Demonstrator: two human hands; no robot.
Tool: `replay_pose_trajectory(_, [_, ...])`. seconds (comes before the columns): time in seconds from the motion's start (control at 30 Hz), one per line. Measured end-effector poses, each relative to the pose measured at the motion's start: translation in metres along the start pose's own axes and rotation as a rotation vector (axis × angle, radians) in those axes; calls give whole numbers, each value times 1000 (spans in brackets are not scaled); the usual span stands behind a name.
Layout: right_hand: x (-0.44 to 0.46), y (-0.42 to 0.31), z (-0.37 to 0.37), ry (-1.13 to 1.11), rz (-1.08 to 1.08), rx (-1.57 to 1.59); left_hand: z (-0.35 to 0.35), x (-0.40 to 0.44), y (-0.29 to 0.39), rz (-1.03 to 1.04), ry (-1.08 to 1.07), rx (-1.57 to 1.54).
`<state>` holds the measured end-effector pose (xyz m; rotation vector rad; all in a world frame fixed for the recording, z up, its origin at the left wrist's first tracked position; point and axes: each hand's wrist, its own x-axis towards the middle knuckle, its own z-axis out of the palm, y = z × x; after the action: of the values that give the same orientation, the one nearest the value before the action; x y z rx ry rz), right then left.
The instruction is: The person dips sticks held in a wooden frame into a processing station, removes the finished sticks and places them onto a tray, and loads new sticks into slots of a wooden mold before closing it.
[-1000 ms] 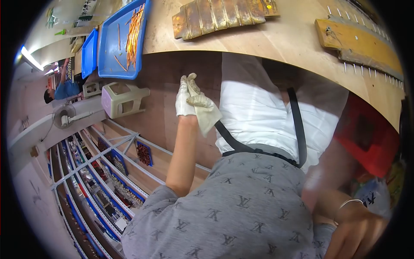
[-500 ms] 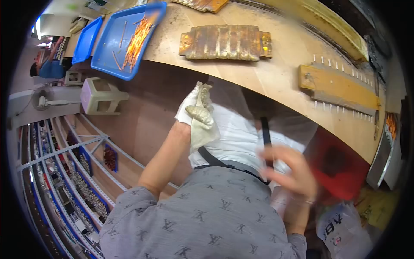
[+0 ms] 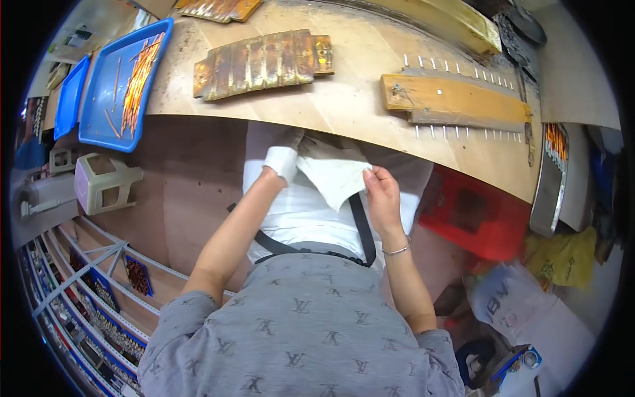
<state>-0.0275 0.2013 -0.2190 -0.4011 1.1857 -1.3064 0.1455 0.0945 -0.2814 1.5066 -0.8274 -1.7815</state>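
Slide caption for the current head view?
Bare right hand pinches a pale glove beside the gloved left hand, by the workbench.

10 o'clock: blue tray [image 3: 99, 89], thin coppery rods [image 3: 141, 83] inside. 11: ribbed brown block [image 3: 261, 64] on the bench [image 3: 360, 99]. 2: yellowish board [image 3: 456, 98], white pins jutting from both long edges. 3: red container [image 3: 499, 241]. 4: plastic bag [image 3: 512, 301]. 8: metal shelving [image 3: 78, 279]. 9: pale stool [image 3: 84, 186].
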Motion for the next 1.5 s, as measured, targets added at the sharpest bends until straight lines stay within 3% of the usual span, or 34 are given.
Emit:
replay_pose_trajectory(0.1, [2,5,-27,77,-45,-19,-12,-1,18,263,-249,750])
replay_pose_trajectory(0.13, [3,5,-34,99,-81,-72,-21,7,8,353,-173,896])
replay_pose_trajectory(0.2, [4,-9,-39,78,-120,-200,-65,33,-41,393,-211,699])
replay_pose_trajectory(0.27, [8,-22,-37,45,-154,-419,-25,-10,19,406,-167,767])
replay_pose_trajectory(0.33, [16,-21,-31,23,-148,-477,10,-47,56,-91,-281,791])
replay_pose_trajectory(0.37, [21,-21,-28,-10,-141,-537,38,-74,83,-12,-362,729])
replay_pose_trajectory(0.4, [28,-14,-32,-46,-84,-659,41,-77,51,91,-353,534])
replay_pose_trajectory(0.47, [34,-16,-20,-71,-48,-663,54,-75,49,175,-534,728])
replay_pose_trajectory(0.53, [35,-23,-8,-114,12,-572,58,-69,40,222,-537,765])
replay_pose_trajectory(0.6, [36,-19,-6,-96,20,-459,59,-63,33,-124,-525,376])
replay_pose_trajectory(0.63, [37,-18,-5,-75,30,-344,58,-62,32,-79,-493,439])
replay_pose_trajectory(0.7, [37,-25,-9,-122,83,-414,53,-60,36,-72,-489,449])
replay_pose_trajectory(0.77, [38,-23,-14,-247,-5,-446,49,-58,38,-57,-467,468])
replay_pose_trajectory(0.93, [40,-18,-26,-225,77,-301,41,-53,40,-98,-460,486])
replay_pose_trajectory(1.0, [41,-21,-33,-214,-71,-444,36,-53,44,-132,-442,506])
replay_pose_trajectory(1.13, [28,-37,-27,-185,-80,-653,30,-46,35,-60,-449,581])
replay_pose_trajectory(1.2, [16,-43,-14,-69,-234,-925,35,-47,40,40,-403,779])
replay_pose_trajectory(1.3, [9,-39,0,-140,-452,-1016,44,-53,40,80,-372,745])
replay_pose_trajectory(1.33, [8,-32,2,-94,-311,-1103,49,-57,42,147,-354,741])
replay_pose_trajectory(1.4, [19,-11,-12,-266,-198,-1312,61,-74,55,216,-376,674])
replay_pose_trajectory(1.47, [28,6,-19,-293,-131,-1136,61,-80,53,628,-499,961])
replay_pose_trajectory(1.5, [28,7,-18,-199,163,-739,64,-84,57,601,-528,910])
